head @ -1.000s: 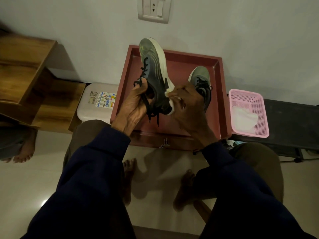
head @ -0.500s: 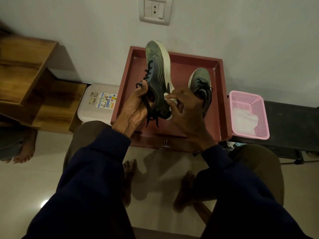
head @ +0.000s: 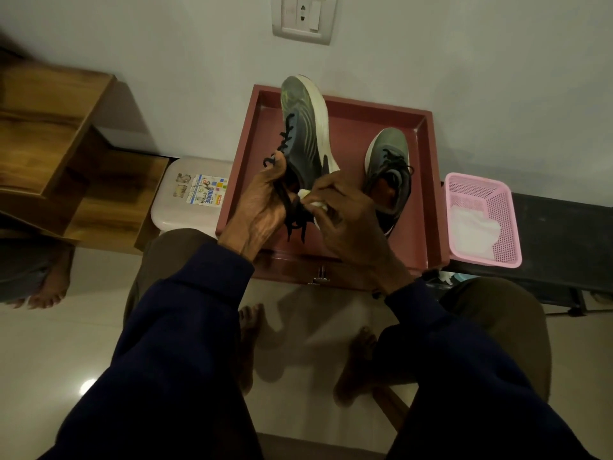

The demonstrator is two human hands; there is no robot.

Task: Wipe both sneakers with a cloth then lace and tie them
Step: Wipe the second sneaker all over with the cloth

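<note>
Head view: we sit at red tray (head: 351, 127) by white wall (head: 464, 78), wall socket (head: 303, 16) above, pink basket (head: 501, 207) at right. Our left hand (head: 258, 210) grips raised sneaker (head: 305, 127) by laces (head: 286, 141), toe up. Our right hand (head: 348, 220) pinches white cloth (head: 310, 198) against its side. Just beside, in tray, stands other sneaker (head: 388, 167).

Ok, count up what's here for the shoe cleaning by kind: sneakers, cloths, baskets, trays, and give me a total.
Sneakers: 2, one gripped by the left hand, one lying in the tray.
Cloths: 2, one in the right hand, one white one in the basket.
Basket: 1, pink.
Tray: 1, red-brown.
Total: 6.
</note>
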